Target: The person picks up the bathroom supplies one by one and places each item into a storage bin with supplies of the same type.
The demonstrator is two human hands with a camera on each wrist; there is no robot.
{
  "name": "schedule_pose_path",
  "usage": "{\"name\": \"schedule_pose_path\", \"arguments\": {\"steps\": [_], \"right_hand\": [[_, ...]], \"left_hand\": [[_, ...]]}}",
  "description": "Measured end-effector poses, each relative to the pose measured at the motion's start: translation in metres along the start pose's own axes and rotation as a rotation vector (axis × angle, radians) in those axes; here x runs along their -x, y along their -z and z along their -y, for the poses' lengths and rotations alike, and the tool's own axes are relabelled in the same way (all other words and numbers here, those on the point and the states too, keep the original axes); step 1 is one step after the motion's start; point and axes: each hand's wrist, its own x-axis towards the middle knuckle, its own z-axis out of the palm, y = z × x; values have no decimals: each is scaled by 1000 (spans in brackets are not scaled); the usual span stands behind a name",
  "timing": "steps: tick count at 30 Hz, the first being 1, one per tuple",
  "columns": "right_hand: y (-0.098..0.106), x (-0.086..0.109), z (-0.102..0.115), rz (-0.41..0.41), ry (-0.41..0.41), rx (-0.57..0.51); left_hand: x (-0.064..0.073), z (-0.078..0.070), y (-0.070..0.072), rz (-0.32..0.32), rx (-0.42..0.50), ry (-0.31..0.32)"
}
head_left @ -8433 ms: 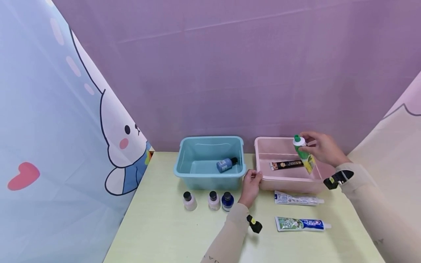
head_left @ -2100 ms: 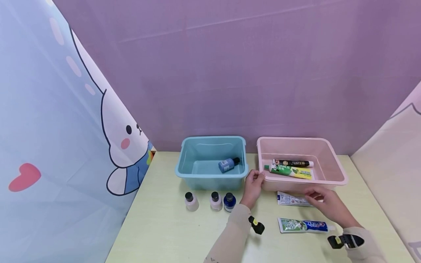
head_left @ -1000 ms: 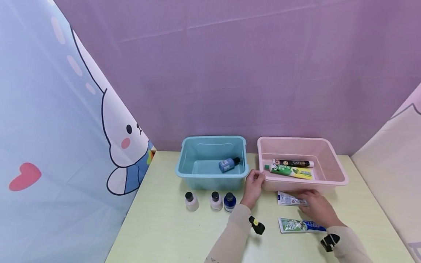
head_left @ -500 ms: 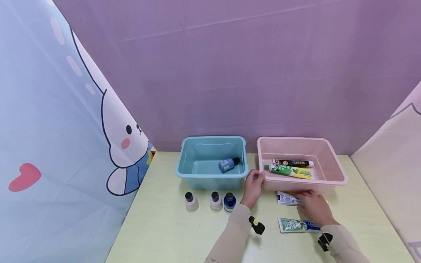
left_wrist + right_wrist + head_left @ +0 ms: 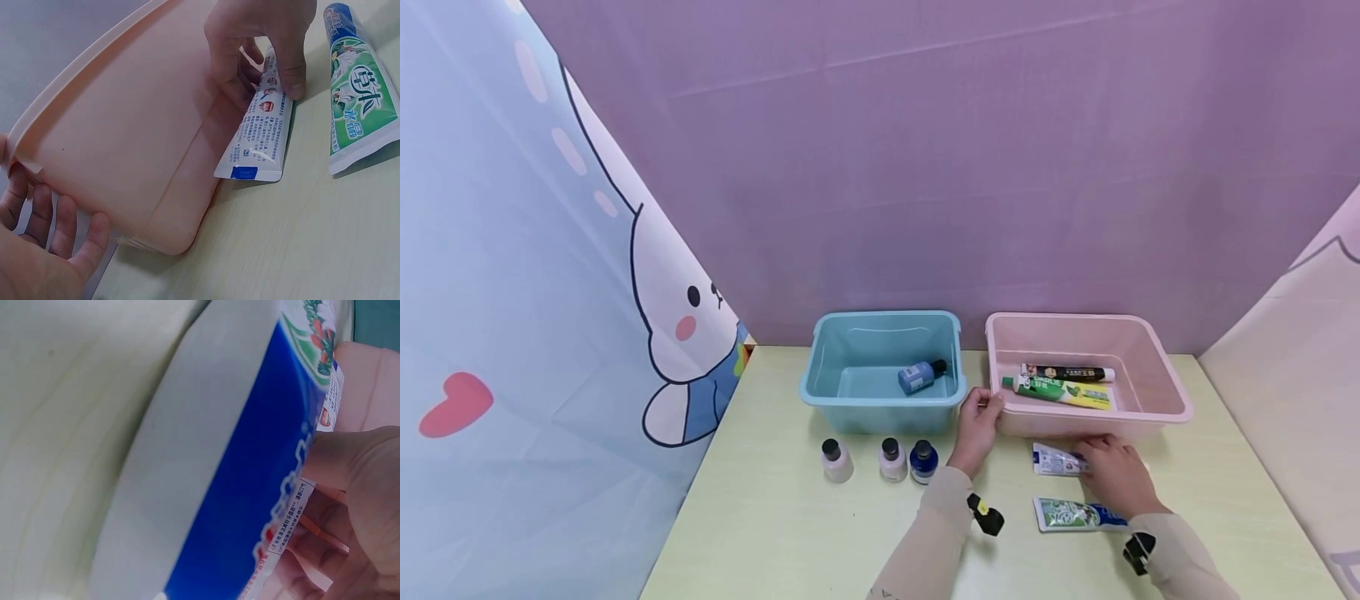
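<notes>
My left hand grips the front left corner of the pink bin, with the fingers curled at its rim in the left wrist view. In front of the bin, a white toothpaste tube lies on the table, its flat end pointing left. My right hand pinches this tube, thumb on one side and fingers on the other; its cap end is hidden under the hand. Nearer the person lies a green and blue toothpaste tube, partly covered by the right wrist. It looms large in the right wrist view.
Inside the pink bin lie a black toothpaste tube and a green and yellow one. A blue bin stands to its left, holding a small blue bottle. Before it stand two pale pink bottles and a dark blue bottle.
The green and yellow tube went into the pink bin and was let go. The right hand came down to the white tube, which has just shifted slightly toward the person. The left hand stays.
</notes>
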Motion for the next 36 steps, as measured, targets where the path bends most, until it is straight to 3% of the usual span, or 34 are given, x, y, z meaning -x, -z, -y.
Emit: {"name": "schedule_pose_path", "arguments": {"steps": [15, 36], "right_hand": [[3, -2, -2, 61, 35, -101], [6, -1, -3, 87, 64, -72]], "left_hand": [[-1, 1, 0, 6, -8, -2], [0, 0, 1, 9, -4, -11]]}}
